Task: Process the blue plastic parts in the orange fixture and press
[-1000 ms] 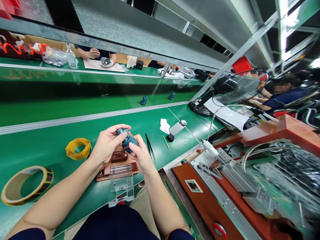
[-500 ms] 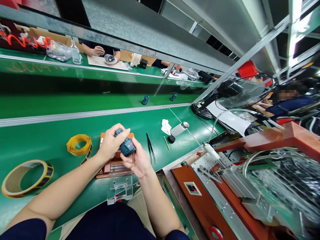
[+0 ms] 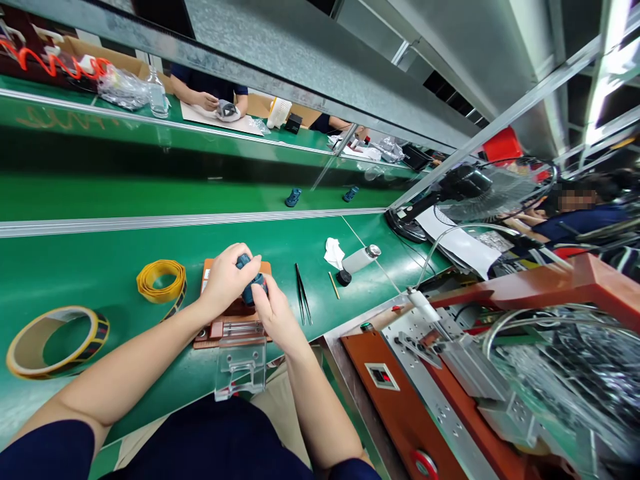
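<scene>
A small dark blue plastic device is gripped between both hands above an orange-brown fixture. My left hand wraps its upper left part, thumb across the top. With thumb and fingers, my right hand holds its right end. Much of the device is covered by fingers, and I cannot tell whether it touches the fixture. A clear plastic plate with a cut-out projects from the fixture's near side. Black tweezers lie on the green bench to the right of my hands.
Left lie a yellow label coil and a larger tape roll. Right are a thin stick, black cap, white bottle, tissue, fan and metal-and-brown machine. Two blue devices stand on the belt; co-workers sit beyond.
Both hands have turned the blue device, so its side with the red mark no longer shows. My right hand has rolled over, its back now upward. The camera view has shifted slightly.
</scene>
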A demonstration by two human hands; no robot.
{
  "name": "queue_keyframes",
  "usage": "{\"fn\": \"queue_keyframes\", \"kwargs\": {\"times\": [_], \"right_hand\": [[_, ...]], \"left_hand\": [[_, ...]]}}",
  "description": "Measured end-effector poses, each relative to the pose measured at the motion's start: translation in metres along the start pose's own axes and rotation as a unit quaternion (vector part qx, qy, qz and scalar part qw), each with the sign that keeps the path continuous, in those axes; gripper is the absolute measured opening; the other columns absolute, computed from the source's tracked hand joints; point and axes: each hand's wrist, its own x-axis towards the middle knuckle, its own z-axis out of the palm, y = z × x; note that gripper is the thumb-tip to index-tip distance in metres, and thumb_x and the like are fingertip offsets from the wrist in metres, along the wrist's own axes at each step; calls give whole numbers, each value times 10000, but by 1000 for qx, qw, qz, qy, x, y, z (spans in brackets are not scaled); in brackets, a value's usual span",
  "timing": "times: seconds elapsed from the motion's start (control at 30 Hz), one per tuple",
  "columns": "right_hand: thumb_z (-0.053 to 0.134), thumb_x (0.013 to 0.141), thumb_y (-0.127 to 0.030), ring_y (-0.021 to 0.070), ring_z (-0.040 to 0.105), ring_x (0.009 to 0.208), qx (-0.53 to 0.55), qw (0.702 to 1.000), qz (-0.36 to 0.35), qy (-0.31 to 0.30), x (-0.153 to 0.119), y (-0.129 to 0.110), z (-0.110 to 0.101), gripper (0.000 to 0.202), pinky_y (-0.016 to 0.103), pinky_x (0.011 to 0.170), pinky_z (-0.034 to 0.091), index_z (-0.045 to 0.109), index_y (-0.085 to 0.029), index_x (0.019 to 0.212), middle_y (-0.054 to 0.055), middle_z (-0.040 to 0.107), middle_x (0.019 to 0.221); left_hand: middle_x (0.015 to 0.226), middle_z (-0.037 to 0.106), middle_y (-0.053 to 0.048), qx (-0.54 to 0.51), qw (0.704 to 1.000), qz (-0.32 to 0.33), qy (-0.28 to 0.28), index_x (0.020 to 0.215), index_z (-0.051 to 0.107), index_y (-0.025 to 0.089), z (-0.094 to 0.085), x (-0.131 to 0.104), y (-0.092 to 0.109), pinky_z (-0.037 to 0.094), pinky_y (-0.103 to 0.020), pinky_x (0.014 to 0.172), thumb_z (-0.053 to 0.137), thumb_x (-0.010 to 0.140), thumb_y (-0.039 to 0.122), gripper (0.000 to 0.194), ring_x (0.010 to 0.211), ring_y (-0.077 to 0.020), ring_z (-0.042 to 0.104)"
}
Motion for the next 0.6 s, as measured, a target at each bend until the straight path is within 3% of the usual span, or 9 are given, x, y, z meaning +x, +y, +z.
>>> {"fn": "queue_keyframes", "kwargs": {"times": [0.17, 0.23, 0.33, 0.4, 0.5, 0.6], "right_hand": [[623, 943, -455, 172, 628, 776, 121, 992, 23, -35, -7, -1, -7, 469, 312, 698, 535, 518, -240, 1346, 53, 668, 1080], [666, 920, -427, 181, 660, 844, 141, 990, 2, 4, -9, 0, -10, 541, 322, 744, 567, 491, -248, 1399, 76, 653, 1199], [733, 870, -371, 235, 652, 1070, 60, 991, -40, 113, -10, 2, -15, 565, 363, 897, 573, 528, -239, 1380, 110, 598, 1339], [752, 852, -356, 253, 634, 1113, -10, 985, -59, 164, -11, 3, -20, 572, 389, 932, 568, 544, -240, 1372, 119, 597, 1332], [761, 844, -329, 253, 634, 1074, -69, 972, -91, 205, -13, 1, -25, 571, 400, 920, 573, 552, -247, 1369, 113, 620, 1254], [741, 864, -298, 253, 628, 1075, -113, 958, -127, 231, -17, -2, -28, 535, 381, 882, 578, 556, -249, 1363, 109, 632, 1212]], "left_hand": [[692, 564, 22, -89, 995, -27, -43, 712, 594, 205, 0, 1, 2, 396, -281, 676, 627, 885, 433, 289, 676, -153, 501], [778, 626, 9, -162, 984, -48, -56, 811, 643, 198, 2, 0, 4, 434, -271, 708, 655, 888, 494, 306, 737, -155, 553], [961, 701, -34, -312, 942, -104, -64, 1036, 657, 191, 8, -5, 7, 494, -287, 810, 715, 839, 587, 446, 880, -179, 639], [1011, 724, -61, -383, 906, -158, -84, 1111, 632, 181, 12, -9, 9, 511, -311, 852, 760, 794, 615, 553, 916, -196, 674], [1011, 749, -86, -420, 870, -219, -136, 1136, 622, 163, 13, -15, 13, 522, -323, 857, 829, 743, 581, 610, 910, -212, 707], [1009, 766, -99, -435, 853, -232, -173, 1170, 635, 160, 12, -21, 18, 530, -329, 873, 889, 708, 494, 624, 929, -228, 726]]}}
